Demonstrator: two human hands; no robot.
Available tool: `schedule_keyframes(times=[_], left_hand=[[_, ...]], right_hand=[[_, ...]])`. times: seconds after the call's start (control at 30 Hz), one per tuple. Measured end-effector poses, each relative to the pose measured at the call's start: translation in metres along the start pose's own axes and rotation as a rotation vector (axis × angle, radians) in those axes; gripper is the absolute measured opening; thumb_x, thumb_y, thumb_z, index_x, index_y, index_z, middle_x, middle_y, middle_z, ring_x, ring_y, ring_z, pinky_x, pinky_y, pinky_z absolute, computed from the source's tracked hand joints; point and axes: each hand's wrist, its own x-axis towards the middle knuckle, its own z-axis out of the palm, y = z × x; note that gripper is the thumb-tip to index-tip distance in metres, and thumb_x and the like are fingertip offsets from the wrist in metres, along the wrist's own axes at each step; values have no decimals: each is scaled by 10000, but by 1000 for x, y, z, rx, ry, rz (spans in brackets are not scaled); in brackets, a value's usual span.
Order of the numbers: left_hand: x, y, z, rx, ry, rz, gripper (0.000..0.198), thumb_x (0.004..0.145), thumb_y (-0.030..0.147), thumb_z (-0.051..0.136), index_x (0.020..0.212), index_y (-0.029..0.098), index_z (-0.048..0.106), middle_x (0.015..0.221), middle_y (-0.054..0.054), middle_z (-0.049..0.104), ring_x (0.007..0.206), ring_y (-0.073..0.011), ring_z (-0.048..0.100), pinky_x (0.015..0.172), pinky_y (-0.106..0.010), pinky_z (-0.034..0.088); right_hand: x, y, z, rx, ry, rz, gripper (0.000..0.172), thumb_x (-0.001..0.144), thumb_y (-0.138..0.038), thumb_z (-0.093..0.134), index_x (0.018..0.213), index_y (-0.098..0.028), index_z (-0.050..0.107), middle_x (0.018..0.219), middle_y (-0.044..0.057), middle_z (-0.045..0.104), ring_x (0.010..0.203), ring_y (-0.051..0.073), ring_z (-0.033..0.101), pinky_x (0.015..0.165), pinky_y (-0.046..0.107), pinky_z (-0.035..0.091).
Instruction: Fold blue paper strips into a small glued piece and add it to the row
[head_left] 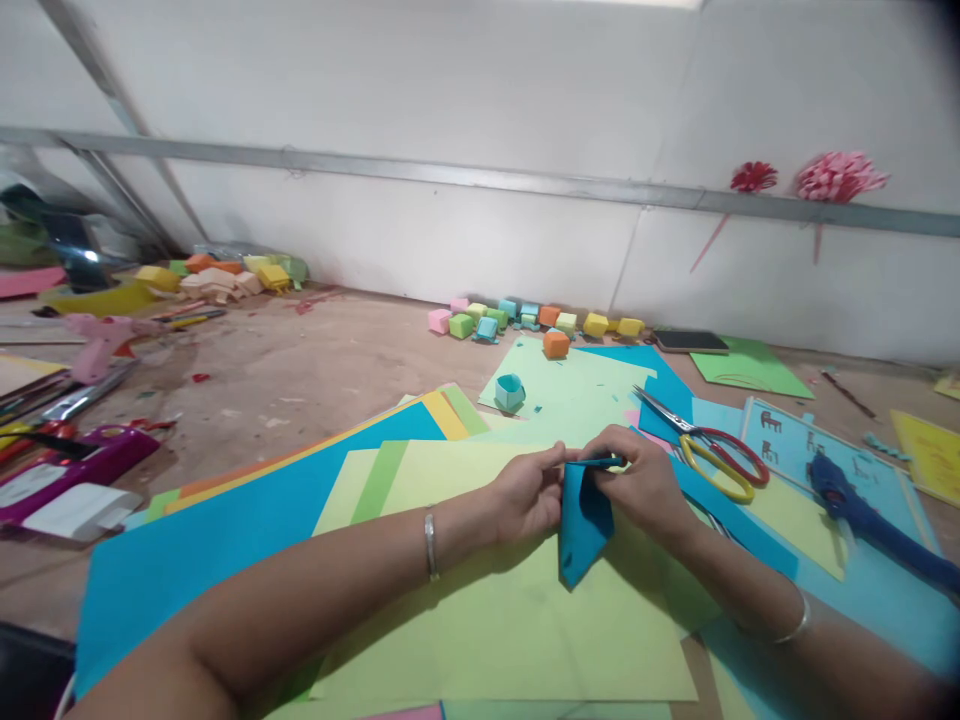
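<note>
A folded piece of blue paper (583, 520) is held between my two hands, its lower corner pointing down over the pale green sheets (495, 610). My left hand (531, 492) pinches its left edge with thumb and fingers. At the upper right edge, my right hand (637, 475) is closed on the same paper, fingers curled along a fold. Just to the right lie scissors with red and yellow handles (716, 465). Beyond my hands a small light blue paper cup shape (510, 391) stands on a pale green sheet.
Small coloured paper cubes (556, 345) line the wall side. A blue glue gun (862, 515) rests on light blue paper at right. At left are a pink glue gun (105, 340) and a purple power strip (97, 455). A large blue sheet (195, 560) lies under my left arm.
</note>
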Motion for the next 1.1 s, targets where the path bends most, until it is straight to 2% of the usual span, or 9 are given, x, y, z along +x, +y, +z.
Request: schedule_keyframes(times=[0.07,0.17,0.37,0.57,0.63,0.7,0.8,0.9,1.1], left_hand=[[1,-2,2,-67,-34,-64,368,1009,351,383,954,83,628,801,-98,657,709,-172,645,720,-286,535],[1,-5,4,-111,-31,-87,365,1011,343,381,1000,72,625,852,-105,681,740,-181,656,778,-300,534],[-2,-1,5,-64,61,-133,400,1027,315,328,925,66,624,766,-88,671,655,-153,647,734,-266,532],[-2,3,6,17,47,-116,406,1023,341,343,893,86,630,760,-81,667,648,-150,629,707,-269,512],[-6,6,9,127,26,-18,393,1005,385,399,895,97,643,769,-73,664,686,-155,627,712,-268,500],[-12,10,11,329,28,163,316,927,420,552,901,121,650,805,-62,664,755,-167,628,719,-264,488],[-18,16,10,733,104,440,163,721,214,739,826,151,632,829,-44,661,810,-183,622,727,-266,479],[-17,17,7,977,127,571,163,640,50,640,753,164,610,800,-43,665,810,-200,633,710,-277,489],[-14,12,5,1129,181,680,174,670,54,500,719,195,588,750,-5,652,735,-168,624,655,-248,471]], right_hand=[[0,1,2,15,-13,21,199,645,-78,541,690,-215,678,709,4,640,679,160,597,622,269,462],[0,2,3,-77,-25,30,196,650,-71,556,686,-212,688,712,12,602,687,163,583,610,268,442],[1,-1,-2,-185,-172,-12,118,715,-104,590,713,-189,673,685,13,580,671,161,549,603,271,412],[2,-4,-7,-176,-105,-107,135,801,-177,539,749,-197,662,766,33,622,738,170,578,663,283,441],[2,-3,-7,-167,-95,-68,83,784,-183,546,748,-200,619,732,14,627,685,157,569,636,272,433],[2,-3,-7,-167,-81,-21,25,755,-193,564,734,-206,567,679,-11,601,625,142,540,589,256,410],[3,-3,-8,-159,-71,-19,82,721,-184,556,670,-213,500,625,-25,553,583,131,493,542,238,374],[3,-3,-7,-136,-91,-37,94,690,-151,527,642,-215,478,611,-25,536,576,130,474,532,233,367],[1,-1,-2,-137,-112,-63,139,592,-91,468,649,-218,474,629,-23,525,608,142,476,560,242,372]])
